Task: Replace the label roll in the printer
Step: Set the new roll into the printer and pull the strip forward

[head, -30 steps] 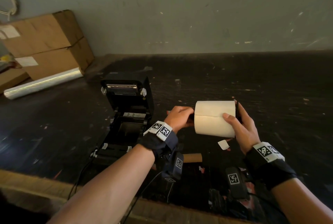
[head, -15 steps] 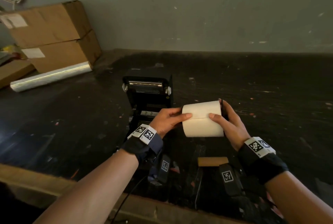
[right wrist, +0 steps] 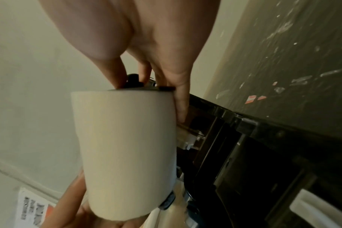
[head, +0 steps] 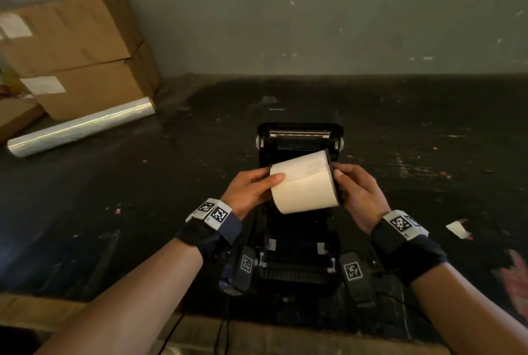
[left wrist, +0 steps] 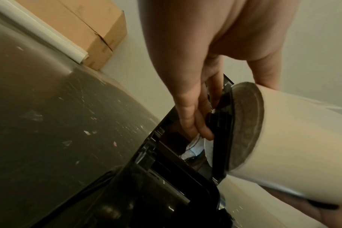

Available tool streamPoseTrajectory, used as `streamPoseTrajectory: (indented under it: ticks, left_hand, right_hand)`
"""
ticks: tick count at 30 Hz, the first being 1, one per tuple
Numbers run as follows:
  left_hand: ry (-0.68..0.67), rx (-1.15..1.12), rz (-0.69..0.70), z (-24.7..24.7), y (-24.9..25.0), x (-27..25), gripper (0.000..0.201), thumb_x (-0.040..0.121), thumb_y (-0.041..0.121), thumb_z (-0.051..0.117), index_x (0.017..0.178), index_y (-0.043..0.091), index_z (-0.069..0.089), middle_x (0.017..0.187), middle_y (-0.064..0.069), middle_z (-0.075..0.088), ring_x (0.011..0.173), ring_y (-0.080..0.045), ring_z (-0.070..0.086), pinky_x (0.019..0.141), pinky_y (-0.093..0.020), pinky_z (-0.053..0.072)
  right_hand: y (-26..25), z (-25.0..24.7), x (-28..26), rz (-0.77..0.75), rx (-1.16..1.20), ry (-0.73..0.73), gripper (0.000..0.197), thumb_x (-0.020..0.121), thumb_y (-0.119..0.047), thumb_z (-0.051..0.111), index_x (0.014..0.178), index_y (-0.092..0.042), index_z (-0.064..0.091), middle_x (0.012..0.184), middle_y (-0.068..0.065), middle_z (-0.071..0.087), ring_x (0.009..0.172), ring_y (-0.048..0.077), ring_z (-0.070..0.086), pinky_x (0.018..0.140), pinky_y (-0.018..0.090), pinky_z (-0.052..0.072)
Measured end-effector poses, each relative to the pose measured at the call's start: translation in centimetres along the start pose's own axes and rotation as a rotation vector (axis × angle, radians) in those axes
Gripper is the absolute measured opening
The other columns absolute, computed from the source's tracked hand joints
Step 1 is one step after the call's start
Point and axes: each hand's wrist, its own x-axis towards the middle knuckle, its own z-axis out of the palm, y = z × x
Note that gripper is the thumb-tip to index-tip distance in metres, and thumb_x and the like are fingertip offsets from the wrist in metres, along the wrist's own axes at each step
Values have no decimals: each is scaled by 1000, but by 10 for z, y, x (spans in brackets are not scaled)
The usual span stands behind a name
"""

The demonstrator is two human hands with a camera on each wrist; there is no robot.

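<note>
The black label printer (head: 298,257) stands at the table's centre with its lid (head: 300,137) raised toward the wall. Both hands hold a full white label roll (head: 303,183) tilted just above the open bay. My left hand (head: 251,187) grips the roll's left end, thumb on top. My right hand (head: 354,189) grips the right end, against a black holder flange (head: 333,180). In the left wrist view, my fingers (left wrist: 195,120) lie beside a black flange on the roll (left wrist: 283,138). In the right wrist view, my fingers (right wrist: 179,100) wrap the roll (right wrist: 125,154) over the printer (right wrist: 263,154).
Stacked cardboard boxes (head: 77,52) and a roll of clear film (head: 80,126) lie at the back left against the wall. A scrap of paper (head: 457,229) sits on the dark table to the right. Cables (head: 225,326) run over the wooden front edge.
Both hands have carried the roll leftward from beside the printer to just above its open bay. The roll is now tilted, right end higher.
</note>
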Motion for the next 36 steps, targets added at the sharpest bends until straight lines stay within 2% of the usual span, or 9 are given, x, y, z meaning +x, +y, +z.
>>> streamPoseTrajectory:
  ticks: [9,13,15,18,20,23,26,30,36]
  left_hand:
    - [-59,58,33,-17,0,10,40,83,18,67,122,11,61,110,-1,70,98,-11,68,90,-30,54]
    - [-70,109,21,-21,-3,16,39,83,18,67,121,11,61,107,0,69,100,-13,66,96,-36,51]
    - [-77,127,18,-23,-4,19,38,84,18,66,121,10,61,109,-3,68,103,-17,65,98,-40,50]
    - [-93,252,42,-28,-8,24,44,82,23,68,124,14,59,109,0,68,105,-15,64,101,-39,48]
    - [-107,382,64,-32,-11,29,50,80,34,70,126,20,58,111,2,69,105,-11,64,101,-37,47]
    - [-121,509,80,-36,-18,31,55,78,44,68,129,25,56,115,3,69,106,-9,63,102,-36,45]
    - [-119,535,76,-37,-26,31,56,80,41,67,131,25,53,119,3,67,108,-8,62,101,-32,45]
    - [-104,550,99,-37,-35,28,54,81,37,67,132,25,52,125,3,64,111,-6,59,89,-16,42]
    - [-80,631,142,-35,-45,26,56,82,38,66,133,23,51,127,1,63,117,-10,58,97,-23,42]
  right_hand:
    - [6,7,0,-24,-82,171,7,84,-21,64,80,-21,70,92,8,70,90,23,65,81,41,53]
    - [14,2,10,-7,-237,199,7,76,-32,72,76,-26,75,97,2,73,96,21,66,93,44,50]
    - [15,3,15,-12,-230,173,6,78,-24,72,73,-25,75,103,7,72,104,23,64,101,46,45]
    - [17,0,17,-35,-319,90,19,80,-7,69,78,-26,71,110,14,68,115,24,58,106,45,40]
    - [21,-5,19,-30,-448,46,17,78,-8,70,87,-22,72,106,13,70,107,24,63,102,46,44]
    - [24,-11,24,-31,-686,34,25,77,-18,72,102,-16,71,99,4,71,94,17,65,94,37,49]
    - [24,-9,24,-49,-780,12,27,78,-19,71,105,-15,70,100,5,71,94,16,64,86,26,46]
    - [29,-6,25,-50,-855,-36,25,81,-19,68,106,-15,69,102,5,71,91,13,63,81,23,43]
    - [32,-6,27,-5,-956,-127,27,84,-19,64,110,-15,67,108,4,69,98,15,63,86,24,45]
